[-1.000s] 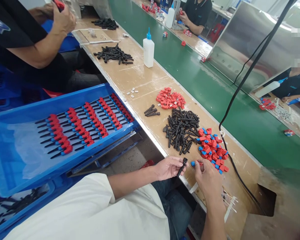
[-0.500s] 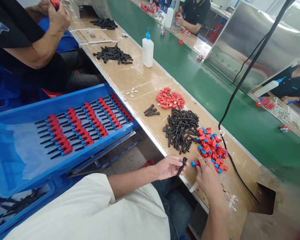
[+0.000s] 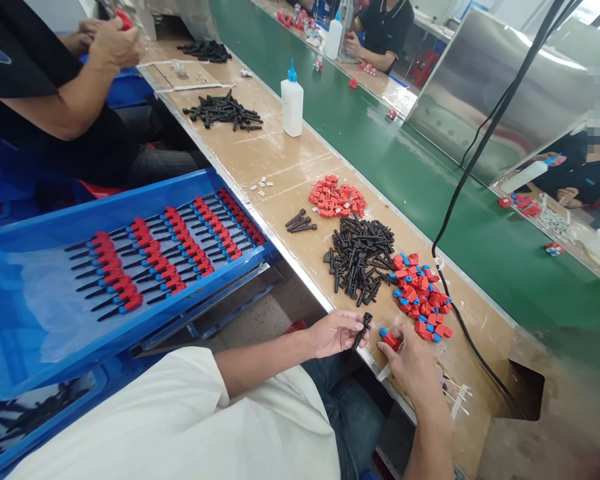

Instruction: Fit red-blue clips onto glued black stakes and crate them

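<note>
My left hand (image 3: 336,335) pinches a black plastic peg (image 3: 363,329) with a thick head, held tilted over the bench's front edge. Just to its right, my right hand (image 3: 411,355) grips a small red-and-blue plastic part (image 3: 390,339), its blue end pointing toward the peg. Peg and part are apart. Behind my hands lie a heap of black pegs (image 3: 359,257) and, to the right, a heap of red-and-blue parts (image 3: 419,293). Farther off is a pile of plain red pieces (image 3: 336,196). A few black pegs (image 3: 301,221) lie separately left of the heap.
A blue tray (image 3: 25,373) at the left holds rows of joined red, blue and black pieces. A white bottle (image 3: 293,103) stands on the bench. Beyond runs a green conveyor belt (image 3: 380,160). A black cable (image 3: 447,233) hangs over the bench's right side. Co-workers sit nearby.
My right hand has turned the red-and-blue part so that its blue end points up more, and has drawn it slightly nearer. The left hand holds the peg almost unmoved.
</note>
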The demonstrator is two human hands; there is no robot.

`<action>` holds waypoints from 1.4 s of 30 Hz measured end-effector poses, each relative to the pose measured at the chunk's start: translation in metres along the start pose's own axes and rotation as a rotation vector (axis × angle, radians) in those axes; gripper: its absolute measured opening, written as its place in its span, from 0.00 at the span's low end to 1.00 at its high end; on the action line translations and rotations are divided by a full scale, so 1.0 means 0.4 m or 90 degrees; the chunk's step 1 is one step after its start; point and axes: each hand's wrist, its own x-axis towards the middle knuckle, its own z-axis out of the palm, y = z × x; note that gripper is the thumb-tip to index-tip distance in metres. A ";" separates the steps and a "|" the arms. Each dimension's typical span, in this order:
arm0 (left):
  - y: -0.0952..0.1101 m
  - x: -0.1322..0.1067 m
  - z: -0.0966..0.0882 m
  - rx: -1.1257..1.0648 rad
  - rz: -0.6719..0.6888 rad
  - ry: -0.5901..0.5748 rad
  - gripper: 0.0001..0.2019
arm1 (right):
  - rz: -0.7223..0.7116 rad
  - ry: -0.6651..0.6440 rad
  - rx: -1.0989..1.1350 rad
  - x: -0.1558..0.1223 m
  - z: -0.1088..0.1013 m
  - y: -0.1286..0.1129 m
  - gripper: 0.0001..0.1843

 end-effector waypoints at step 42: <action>-0.112 0.000 0.111 0.139 -0.106 0.014 0.15 | 0.334 0.390 1.098 -0.300 0.112 -0.051 0.10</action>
